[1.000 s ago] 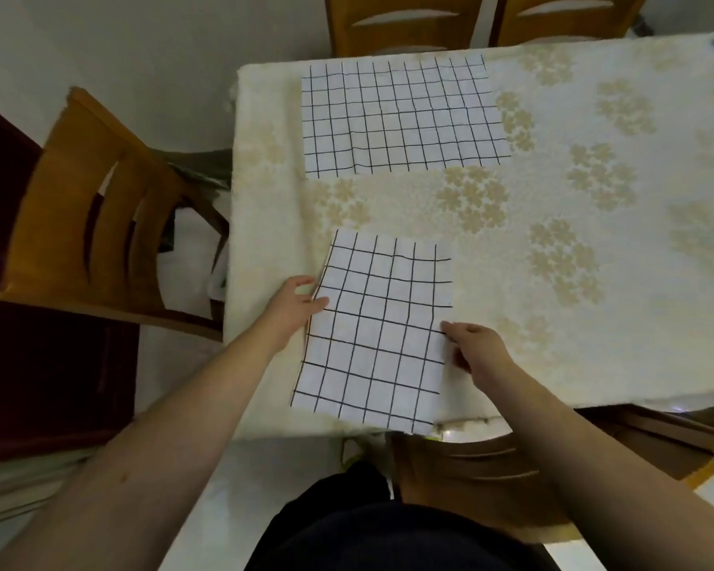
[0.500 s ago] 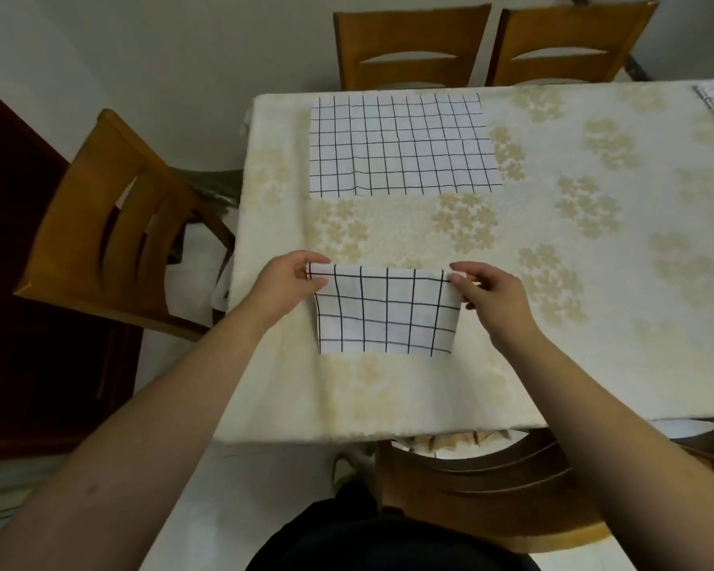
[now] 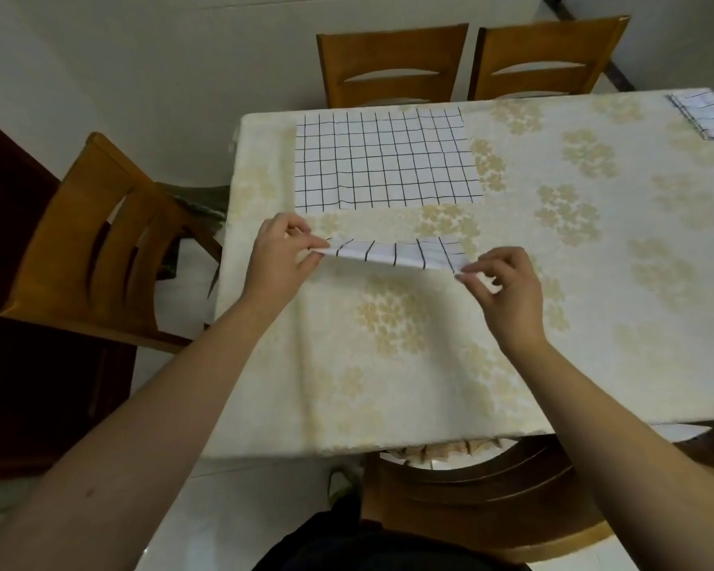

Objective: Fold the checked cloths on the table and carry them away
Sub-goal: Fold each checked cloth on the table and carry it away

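A white cloth with a black check, folded into a narrow strip (image 3: 392, 253), hangs just above the table (image 3: 409, 364). My left hand (image 3: 281, 257) pinches its left end and my right hand (image 3: 499, 286) pinches its right end. Beyond it a second checked cloth (image 3: 384, 158) lies flat and spread out near the table's far edge. A pile of folded checked cloth (image 3: 705, 115) lies at the far right corner, partly cut off by the frame.
The table wears a cream cloth with a pale flower print. Wooden chairs stand round it: one at the left (image 3: 100, 249), two at the far side (image 3: 392, 63) (image 3: 549, 55), and one tucked under the near edge (image 3: 491, 500).
The near cloth was a tall rectangle, then folded in half. Both hands have moved away from me with it, lifting it so it now shows as a thin strip.
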Available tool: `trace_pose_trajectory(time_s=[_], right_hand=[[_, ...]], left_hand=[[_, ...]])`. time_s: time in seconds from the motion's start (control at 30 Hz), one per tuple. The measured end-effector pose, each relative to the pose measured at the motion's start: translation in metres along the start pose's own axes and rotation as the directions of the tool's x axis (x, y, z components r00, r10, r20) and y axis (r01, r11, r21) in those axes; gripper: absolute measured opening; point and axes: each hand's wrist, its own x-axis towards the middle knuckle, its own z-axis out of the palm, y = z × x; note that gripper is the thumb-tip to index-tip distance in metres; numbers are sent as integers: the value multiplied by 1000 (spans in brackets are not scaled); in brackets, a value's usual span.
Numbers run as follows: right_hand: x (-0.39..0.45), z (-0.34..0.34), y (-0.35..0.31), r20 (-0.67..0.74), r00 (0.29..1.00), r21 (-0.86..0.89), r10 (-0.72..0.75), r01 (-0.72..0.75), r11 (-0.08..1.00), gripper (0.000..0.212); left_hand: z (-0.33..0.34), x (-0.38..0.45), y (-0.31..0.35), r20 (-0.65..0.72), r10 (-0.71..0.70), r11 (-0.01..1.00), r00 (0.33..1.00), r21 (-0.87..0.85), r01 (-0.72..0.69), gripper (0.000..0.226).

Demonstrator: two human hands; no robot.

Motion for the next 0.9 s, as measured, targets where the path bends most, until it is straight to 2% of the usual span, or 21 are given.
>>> trace_pose_trajectory(time_s=[0.07,0.13,0.2,0.3,0.37,0.47,0.63,0.77,0.9], right_hand=[[-25,5,18,55,996,-117,-67,73,990,8],[-54,10,33,155,984,-152,-88,112,982,9],[-85,17,50,286,958,-142,-17,60,988,11],[-125,27,70,499,861,-209,101,6,978,13],[-142,30,74,564,816,-236,128,10,972,14],[-149,28,73,589,796,-205,136,-16,979,21],[-136,32,66,473,856,-237,211,-107,966,37],[-123,49,59,450,888,-281,94,41,959,46],[-120,73,62,497,864,-405,76,154,901,57]], left_hand=[[15,-23,-9,46,8,1000,999,5,-8,22],[32,-51,-17,123,-7,1000,992,16,5,27],[52,-83,-25,221,-53,999,974,15,51,28],[76,-128,-37,363,-152,987,919,2,163,26],[83,-148,-43,423,-172,983,889,21,180,29],[83,-158,-44,461,-110,993,880,18,115,24],[90,-155,-27,418,49,997,907,32,-69,24],[118,-153,0,448,168,973,878,64,-220,37],[147,-152,20,588,103,949,802,183,-256,58]])
